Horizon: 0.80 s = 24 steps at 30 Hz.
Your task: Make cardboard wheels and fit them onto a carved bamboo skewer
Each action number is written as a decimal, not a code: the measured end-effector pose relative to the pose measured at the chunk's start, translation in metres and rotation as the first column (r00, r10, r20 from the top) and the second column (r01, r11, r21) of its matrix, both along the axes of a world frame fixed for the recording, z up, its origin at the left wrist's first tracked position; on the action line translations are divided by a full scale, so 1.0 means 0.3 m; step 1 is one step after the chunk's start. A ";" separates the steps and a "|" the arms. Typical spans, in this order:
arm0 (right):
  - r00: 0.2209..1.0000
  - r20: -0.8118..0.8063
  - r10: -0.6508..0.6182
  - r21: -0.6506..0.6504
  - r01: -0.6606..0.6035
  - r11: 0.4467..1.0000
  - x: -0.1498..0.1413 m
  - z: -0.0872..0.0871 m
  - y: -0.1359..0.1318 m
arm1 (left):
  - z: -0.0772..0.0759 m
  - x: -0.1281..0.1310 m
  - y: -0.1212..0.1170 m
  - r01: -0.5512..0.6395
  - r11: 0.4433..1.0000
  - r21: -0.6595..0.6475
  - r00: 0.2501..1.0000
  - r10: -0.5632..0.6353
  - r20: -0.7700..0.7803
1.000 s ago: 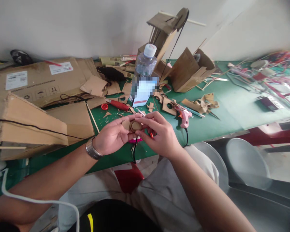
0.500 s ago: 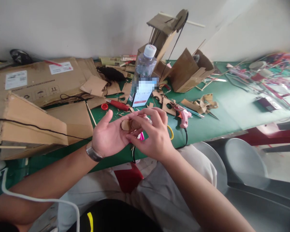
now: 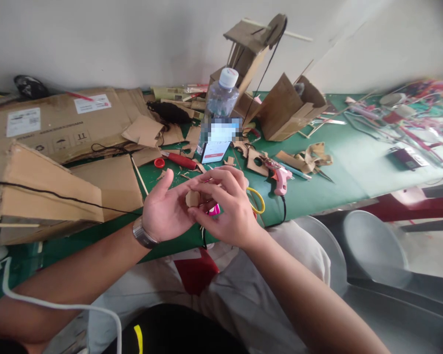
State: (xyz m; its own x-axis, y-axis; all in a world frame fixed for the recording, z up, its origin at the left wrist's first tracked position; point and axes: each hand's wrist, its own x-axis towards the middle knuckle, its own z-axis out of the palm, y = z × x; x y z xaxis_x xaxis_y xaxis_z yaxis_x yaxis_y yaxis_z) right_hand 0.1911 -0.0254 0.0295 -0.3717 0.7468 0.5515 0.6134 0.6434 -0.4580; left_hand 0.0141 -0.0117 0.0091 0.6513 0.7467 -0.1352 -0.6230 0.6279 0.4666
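My left hand [image 3: 166, 209] is turned palm up, thumb raised and fingers stretched out under my right hand. Over its fingers, my right hand [image 3: 229, 206] pinches a small round cardboard piece [image 3: 192, 197] between thumb and fingertips. The piece lies against the left palm, and its far side is covered by my right fingers. Something pink [image 3: 214, 210] shows just below my right fingers. Beside my right hand is a yellow ring-shaped handle [image 3: 259, 200].
A pink glue gun [image 3: 280, 179], a red-handled tool [image 3: 182, 161], a propped phone [image 3: 216, 147] and a bottle [image 3: 221, 101] stand or lie beyond my hands. Cardboard scraps surround them. A cardboard structure [image 3: 55, 182] is at left, a cardboard box [image 3: 286, 110] behind. A white cable [image 3: 59, 304] crosses my left forearm.
My right hand has moved slightly left and its fingers have drawn in over the cardboard piece. More of the yellow handle shows beside it. My left hand stays nearly in place.
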 end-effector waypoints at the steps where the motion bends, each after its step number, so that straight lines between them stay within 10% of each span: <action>1: 1.000 -0.015 0.010 -0.001 -0.010 1.000 0.002 0.006 -0.001 | -0.003 -0.002 0.001 0.003 1.000 -0.002 1.000 -0.003 0.000; 24: 0.994 -0.089 -0.059 -0.088 0.051 0.995 0.133 0.046 0.020 | -0.028 0.029 -0.002 -0.024 0.998 0.056 0.995 0.029 -0.091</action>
